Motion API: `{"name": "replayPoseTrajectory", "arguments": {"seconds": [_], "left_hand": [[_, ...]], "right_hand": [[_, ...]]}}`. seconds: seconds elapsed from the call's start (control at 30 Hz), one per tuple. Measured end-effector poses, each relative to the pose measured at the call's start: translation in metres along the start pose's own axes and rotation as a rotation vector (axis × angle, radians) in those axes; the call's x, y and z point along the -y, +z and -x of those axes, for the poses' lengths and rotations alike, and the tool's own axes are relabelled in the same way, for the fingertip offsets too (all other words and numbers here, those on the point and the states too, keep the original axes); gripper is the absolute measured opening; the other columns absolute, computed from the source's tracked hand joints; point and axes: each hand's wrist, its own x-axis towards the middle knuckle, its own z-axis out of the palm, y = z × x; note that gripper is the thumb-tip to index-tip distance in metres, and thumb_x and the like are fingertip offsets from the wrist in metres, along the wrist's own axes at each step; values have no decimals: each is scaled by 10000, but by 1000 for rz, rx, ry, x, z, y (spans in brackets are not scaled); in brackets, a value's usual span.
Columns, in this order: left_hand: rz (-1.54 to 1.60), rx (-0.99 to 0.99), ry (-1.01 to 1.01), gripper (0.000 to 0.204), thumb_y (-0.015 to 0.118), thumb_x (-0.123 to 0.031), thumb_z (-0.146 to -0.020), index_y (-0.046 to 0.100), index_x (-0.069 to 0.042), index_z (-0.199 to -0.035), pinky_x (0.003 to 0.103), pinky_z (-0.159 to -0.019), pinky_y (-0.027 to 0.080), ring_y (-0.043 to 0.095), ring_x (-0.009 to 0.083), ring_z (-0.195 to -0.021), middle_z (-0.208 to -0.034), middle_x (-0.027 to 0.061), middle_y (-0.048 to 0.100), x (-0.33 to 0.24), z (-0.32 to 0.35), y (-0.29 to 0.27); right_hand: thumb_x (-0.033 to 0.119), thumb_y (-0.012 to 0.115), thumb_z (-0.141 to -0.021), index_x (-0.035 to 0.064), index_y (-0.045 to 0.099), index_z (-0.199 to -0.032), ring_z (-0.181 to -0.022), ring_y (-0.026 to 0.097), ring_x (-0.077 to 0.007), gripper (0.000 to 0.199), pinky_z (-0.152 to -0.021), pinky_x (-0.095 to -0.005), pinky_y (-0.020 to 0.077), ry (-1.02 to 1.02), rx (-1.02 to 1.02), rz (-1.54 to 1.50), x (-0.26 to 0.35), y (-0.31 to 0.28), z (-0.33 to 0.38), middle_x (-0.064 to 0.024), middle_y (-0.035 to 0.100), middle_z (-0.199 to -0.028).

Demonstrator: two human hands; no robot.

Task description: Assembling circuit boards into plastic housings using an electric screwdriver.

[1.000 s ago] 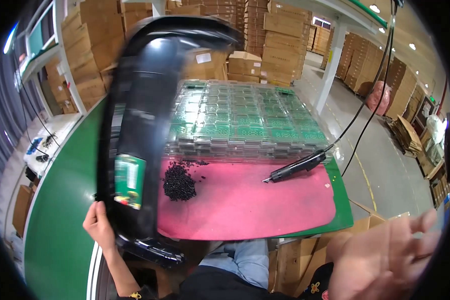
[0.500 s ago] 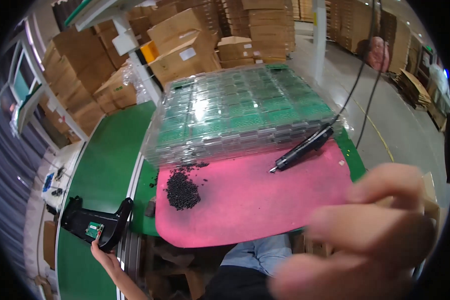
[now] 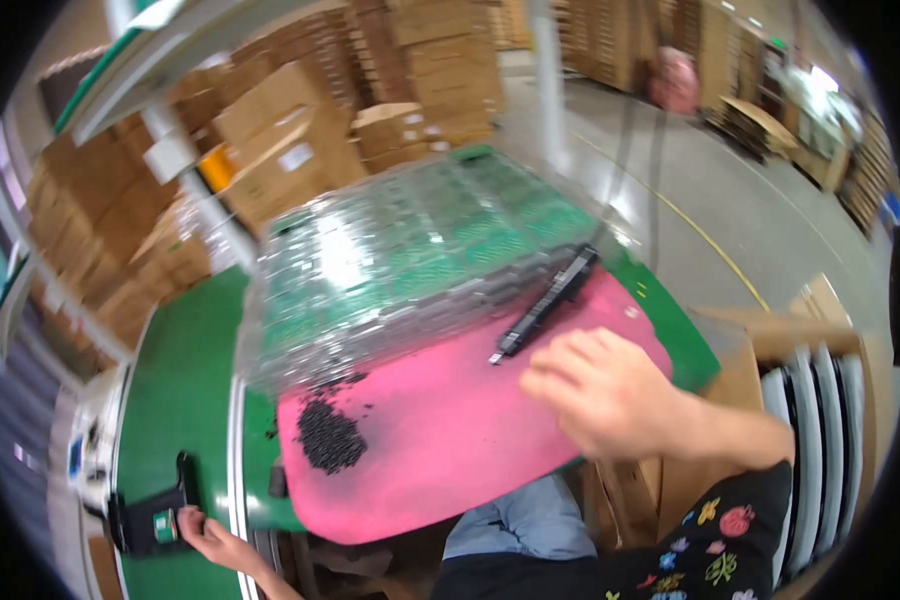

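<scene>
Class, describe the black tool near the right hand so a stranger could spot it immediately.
Find the pink mat on the green table. At its far right edge, just beyond the right hand, lies the tool: long, black and pen-shaped, unlike the loose heap of small black parts nearby.

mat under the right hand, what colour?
Pink: the flat mat under the right hand, clearest in the head view.

Black housing with green label (image 3: pixel 152 522), flat on green belt at lower left; black electric screwdriver (image 3: pixel 548 303) slanted across pink mat.
</scene>
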Motion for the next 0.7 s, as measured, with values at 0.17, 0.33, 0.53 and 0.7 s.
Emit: {"name": "replayPoseTrajectory", "arguments": {"seconds": [0.17, 0.33, 0.53, 0.7], "left_hand": [[338, 784, 350, 105, 492, 83, -880, 587, 38, -887, 291, -652, 434, 539, 181, -704, -779, 89, 570, -126, 76, 89], [698, 1214, 367, 193, 521, 62, -912, 686, 18, -1001, 305, -616, 527, 630, 214, -647, -785, 139, 682, -184, 108, 106], [515, 1363, 158, 192, 507, 21, -959, 688, 29, -1021, 265, -623, 525, 626, 150, -676, -807, 111, 692, -166, 124, 107], [495, 1356, 197, 201, 497, 22, -961, 687, 21, -1024, 260, -642, 518, 609, 147, -695, -812, 93, 677, -170, 125, 105]], "right_hand": [[14, 600, -693, 43, 585, -1086, -960, 573, -322, 394, -778, -437, 474, 528, 21, 296, -90, -3, 120, -127, 592, -992], [95, 589, -828, 2, 496, -1260, -1128, 535, -401, 451, -927, -480, 470, 1283, 40, 627, -82, -58, 318, -219, 571, -1176], [420, 637, -882, 81, 341, -1496, -1414, 325, -407, 762, -1163, -514, 238, 1872, 122, 643, 29, -37, 436, -244, 356, -1518], [355, 670, -862, 42, 446, -1404, -1387, 328, -405, 664, -1135, -510, 291, 1721, 135, 543, 23, -29, 398, -222, 372, -1492]]}}
